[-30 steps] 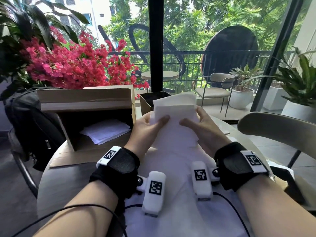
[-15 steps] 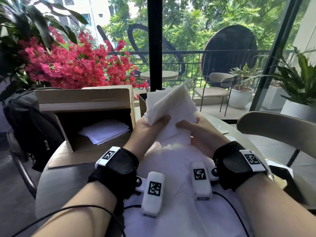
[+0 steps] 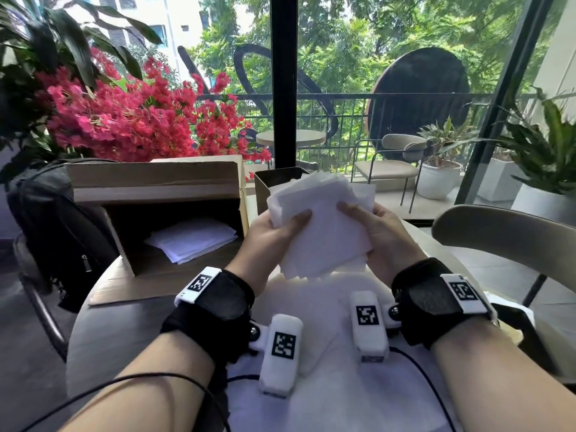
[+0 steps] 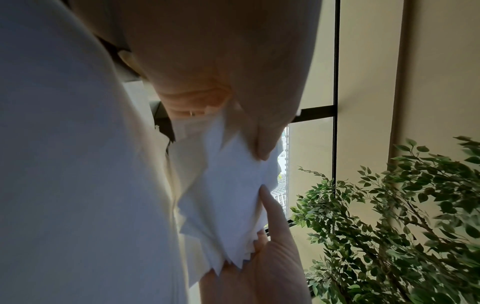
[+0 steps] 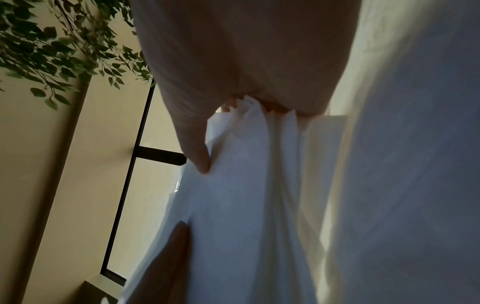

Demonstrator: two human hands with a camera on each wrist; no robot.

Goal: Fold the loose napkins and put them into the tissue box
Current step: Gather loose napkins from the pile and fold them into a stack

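Both hands hold a white stack of napkins point(image 3: 324, 226) above the table, tilted to the right. My left hand point(image 3: 277, 232) grips its left edge, thumb on top. My right hand point(image 3: 374, 229) grips the right side, thumb pressed on the top sheet. In the left wrist view the napkin stack point(image 4: 228, 195) is pinched between thumb and fingers; in the right wrist view the napkin stack point(image 5: 246, 185) runs down from my palm. More loose napkins point(image 3: 311, 338) lie spread on the table under my wrists. The small dark tissue box point(image 3: 271, 182) stands just behind the held stack.
A cardboard box point(image 3: 156, 207) lies open on its side at the left with folded white sheets point(image 3: 193, 238) inside. A black backpack point(image 3: 46, 229) sits on a chair at the far left. A beige chair back point(image 3: 514, 232) is at the right. Red flowers point(image 3: 134, 120) stand behind.
The napkin was held upright and flat a second ago. Both hands have since tipped it to the right and gathered it, so its layers now fan out at the top.
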